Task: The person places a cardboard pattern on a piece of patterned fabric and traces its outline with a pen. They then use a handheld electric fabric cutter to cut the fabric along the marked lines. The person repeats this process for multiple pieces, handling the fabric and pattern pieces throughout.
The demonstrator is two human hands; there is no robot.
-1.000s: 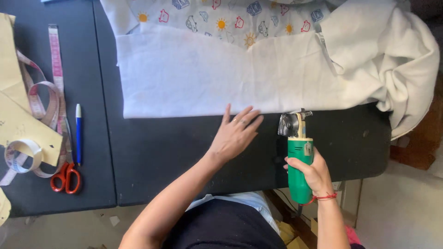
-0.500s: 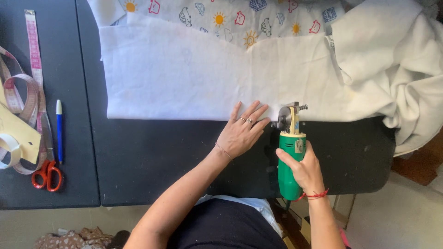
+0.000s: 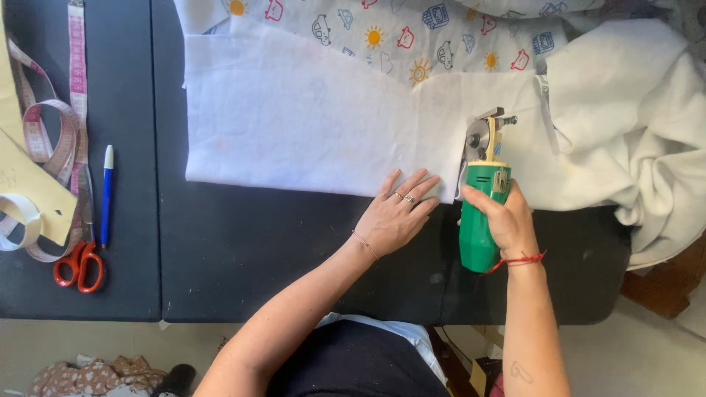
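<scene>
Head view: your right hand (image 3: 500,217) grips the green handheld rotary fabric cutter (image 3: 482,209), its blade at the near edge of the flat white fabric panel (image 3: 309,125) on the black table (image 3: 243,257). Your left hand (image 3: 397,213) lies open, fingers spread, pressing the panel just beside the blade. Keep those fingertips clear of the cutting line, hold the cloth taut, and steer straight. The printed children's fabric (image 3: 412,29) lies beyond.
</scene>
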